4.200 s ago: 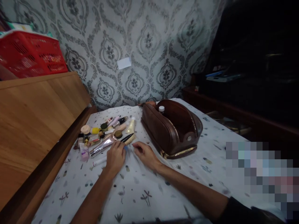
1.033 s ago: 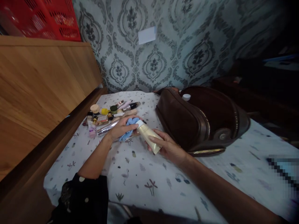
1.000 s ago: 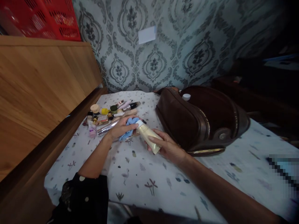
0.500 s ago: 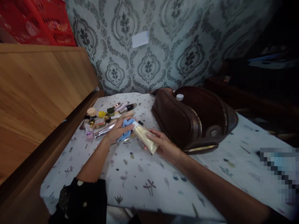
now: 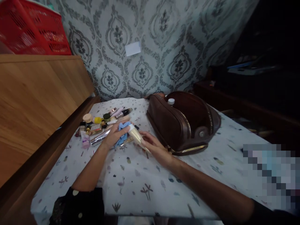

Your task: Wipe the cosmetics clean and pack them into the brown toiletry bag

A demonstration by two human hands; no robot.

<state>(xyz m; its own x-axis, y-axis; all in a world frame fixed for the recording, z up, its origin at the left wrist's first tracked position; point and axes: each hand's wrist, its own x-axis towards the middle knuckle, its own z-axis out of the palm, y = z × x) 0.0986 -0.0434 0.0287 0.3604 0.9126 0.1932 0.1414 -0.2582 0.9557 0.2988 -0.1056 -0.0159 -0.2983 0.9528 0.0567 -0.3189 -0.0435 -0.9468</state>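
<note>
While left hand [image 5: 114,137] holds blue cloth [image 5: 122,133] at the white cap [image 5: 131,127], right hand [image 5: 156,147] grips pale gold tube [image 5: 136,135]

On my feed the tube slants over the printed tablecloth [image 5: 168,198], between loose cosmetics [image 5: 95,127] and brown zip bag [image 5: 167,126]. I read left fingers closed on the cloth, right thumb and fingers closed around the tube's lower end. Bag sits open, white bottle cap [image 5: 171,101] showing inside. Silver tube [image 5: 99,137] lies just beside the left hand.

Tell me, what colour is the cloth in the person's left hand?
The cloth is plain light blue; it shows best in the head view.
</note>
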